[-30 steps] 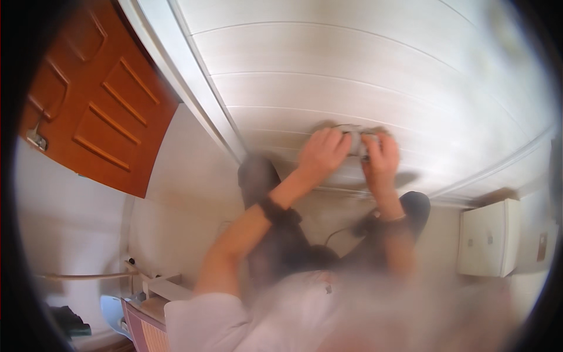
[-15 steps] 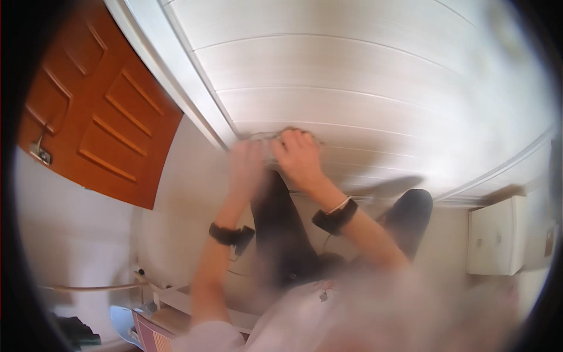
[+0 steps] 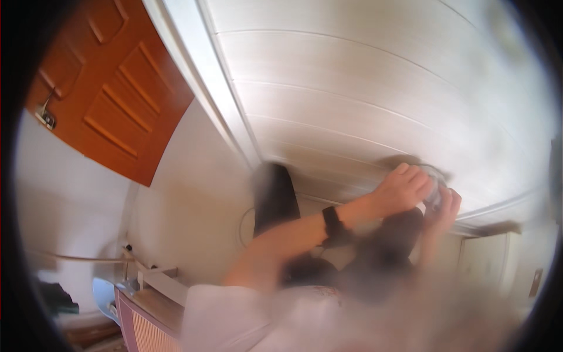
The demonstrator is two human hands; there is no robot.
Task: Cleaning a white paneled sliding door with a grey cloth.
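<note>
My left hand reaches across to the right, with its fingers curled over a crumpled greyish-white cloth. My right hand grips the same cloth from its right side, with the fingers bent round it. The cloth lies against or very close to the white panelled wall; whether it touches is hard to tell. Its lower part is partly hidden by my fingers. A black band sits on my left wrist. Blur covers my right forearm.
My dark-trousered knees point toward the wall. An orange-brown panelled door stands at the left beside a white frame post. At the right is a white cabinet. Furniture with a striped panel stands at the lower left.
Both hands have moved from beside the white frame post far to the right along the wall, taking the cloth with them. The view has shifted slightly.
</note>
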